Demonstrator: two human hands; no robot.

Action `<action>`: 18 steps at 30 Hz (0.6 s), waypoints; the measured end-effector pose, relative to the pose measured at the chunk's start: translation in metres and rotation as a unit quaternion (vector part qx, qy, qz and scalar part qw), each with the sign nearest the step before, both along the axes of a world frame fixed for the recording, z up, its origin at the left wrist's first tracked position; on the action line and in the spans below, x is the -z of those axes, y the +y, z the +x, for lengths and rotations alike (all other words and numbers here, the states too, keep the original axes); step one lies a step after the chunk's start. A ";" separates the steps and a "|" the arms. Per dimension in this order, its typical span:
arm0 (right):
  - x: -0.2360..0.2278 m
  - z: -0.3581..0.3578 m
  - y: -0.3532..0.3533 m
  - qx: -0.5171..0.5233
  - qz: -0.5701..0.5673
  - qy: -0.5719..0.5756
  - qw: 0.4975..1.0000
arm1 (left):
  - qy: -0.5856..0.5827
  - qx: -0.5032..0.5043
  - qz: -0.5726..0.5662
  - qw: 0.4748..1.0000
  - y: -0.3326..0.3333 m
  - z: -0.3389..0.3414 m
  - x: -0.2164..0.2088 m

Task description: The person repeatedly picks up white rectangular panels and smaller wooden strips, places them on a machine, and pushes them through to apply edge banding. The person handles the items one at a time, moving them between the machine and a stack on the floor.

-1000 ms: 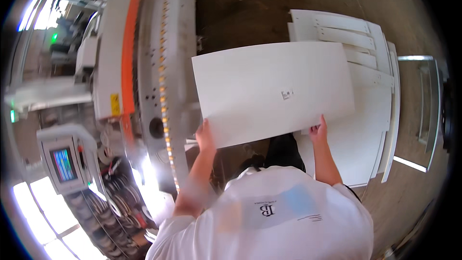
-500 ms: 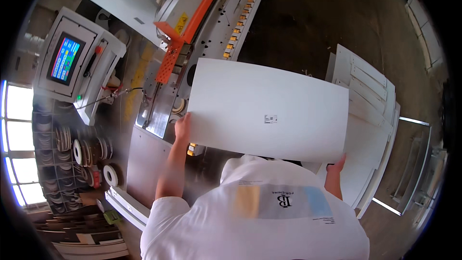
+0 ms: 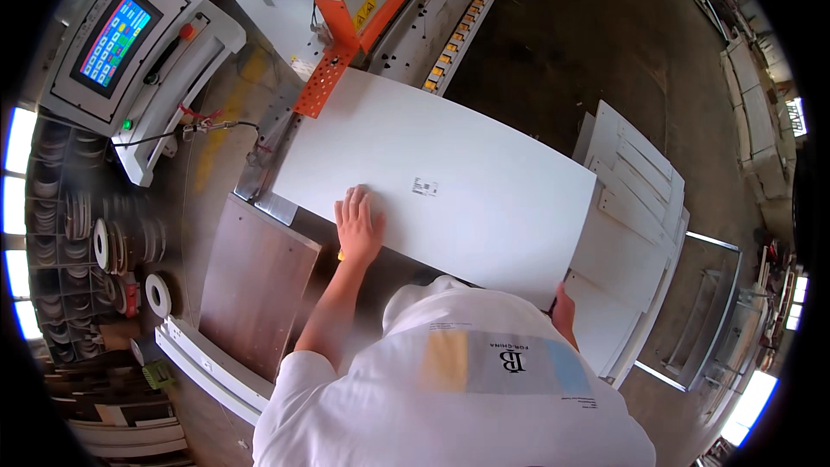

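A white rectangular panel point(image 3: 484, 195) with a small printed label point(image 3: 424, 186) lies in front of me, its left end on the bed of a long machine beside an orange perforated guard point(image 3: 325, 82). My left hand point(image 3: 358, 229) rests on top of the panel near its near edge, fingers stretched out and flat. At the panel's near right corner, my right hand point(image 3: 564, 311) grips the edge. Part of the right fingers is hidden at that edge.
A control console point(image 3: 112, 43) with a lit screen stands at the left. Yellow-orange blocks point(image 3: 445, 59) line the machine's track. More white panels point(image 3: 635, 225) are stacked at the right, near a metal-framed cart point(image 3: 705, 320). Below the machine bed is a brown board point(image 3: 259, 277).
The panel has moved left onto the machine bed, by the orange guard. My left hand has gone from gripping its left end to lying flat on top; my right hand still holds the right corner.
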State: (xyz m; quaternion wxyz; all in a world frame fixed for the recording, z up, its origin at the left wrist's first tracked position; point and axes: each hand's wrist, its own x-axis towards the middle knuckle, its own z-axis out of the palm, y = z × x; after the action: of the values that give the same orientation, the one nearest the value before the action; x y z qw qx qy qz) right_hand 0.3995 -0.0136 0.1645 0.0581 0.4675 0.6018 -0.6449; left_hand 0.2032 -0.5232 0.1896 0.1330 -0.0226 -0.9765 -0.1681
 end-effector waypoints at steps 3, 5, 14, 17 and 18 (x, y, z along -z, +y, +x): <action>-0.013 -0.008 -0.027 -0.207 0.226 0.004 0.952 | 0.007 -0.028 -0.001 1.000 -0.004 0.004 0.006; -0.020 -0.006 -0.031 -0.254 0.257 -0.038 0.931 | 0.002 -0.042 0.009 0.999 -0.011 -0.001 0.005; -0.035 -0.037 -0.045 -0.237 0.281 -0.015 0.930 | 0.014 -0.046 0.025 0.999 -0.015 -0.023 0.014; -0.036 -0.060 -0.046 -0.200 0.253 -0.006 0.947 | 0.022 -0.050 0.008 0.998 -0.011 -0.046 0.012; -0.029 -0.065 -0.040 -0.195 0.255 -0.004 0.947 | 0.031 -0.050 -0.001 0.998 -0.007 -0.054 0.014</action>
State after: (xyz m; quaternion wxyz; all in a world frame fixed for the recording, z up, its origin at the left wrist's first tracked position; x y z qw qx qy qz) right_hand 0.3350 -0.0536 0.1932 0.0642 0.3423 0.8255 -0.4441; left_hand 0.1487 -0.5301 0.1757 0.1710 0.0208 -0.9720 -0.1596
